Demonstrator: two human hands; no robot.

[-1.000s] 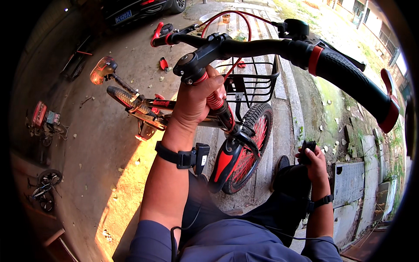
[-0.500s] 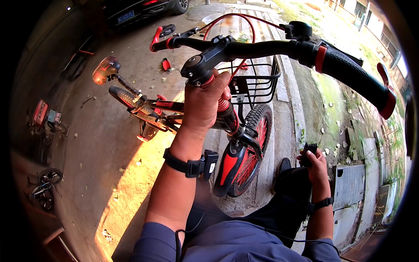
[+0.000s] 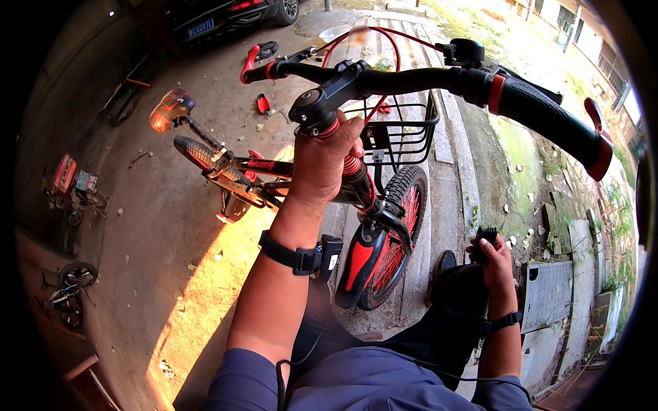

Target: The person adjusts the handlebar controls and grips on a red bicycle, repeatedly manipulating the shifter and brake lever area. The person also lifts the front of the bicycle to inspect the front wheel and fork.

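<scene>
A black and red bicycle (image 3: 358,183) stands in front of me, its front wheel (image 3: 413,218) toward me. My left hand (image 3: 323,159) is wrapped around its head tube, just under the black stem (image 3: 322,103). Above that hand, the handlebar (image 3: 411,81) crosses the view, with a black grip (image 3: 541,113) and a red lever (image 3: 598,116) at its right end. Low on the right, my right hand (image 3: 499,264) has its fingers closed on a small black object (image 3: 484,245) with a ridged, toothed edge. Its exact kind is unclear.
A black wire basket (image 3: 404,137) is mounted at the bicycle's front; the saddle (image 3: 171,108) lies to the left. Red and black parts (image 3: 262,104) are on the concrete. Other small vehicles (image 3: 72,181) stand far left, a dark car (image 3: 233,15) behind. Slabs (image 3: 548,291) lie at right.
The handlebar has turned very slightly, its right end a little up and left. Both hands keep their holds.
</scene>
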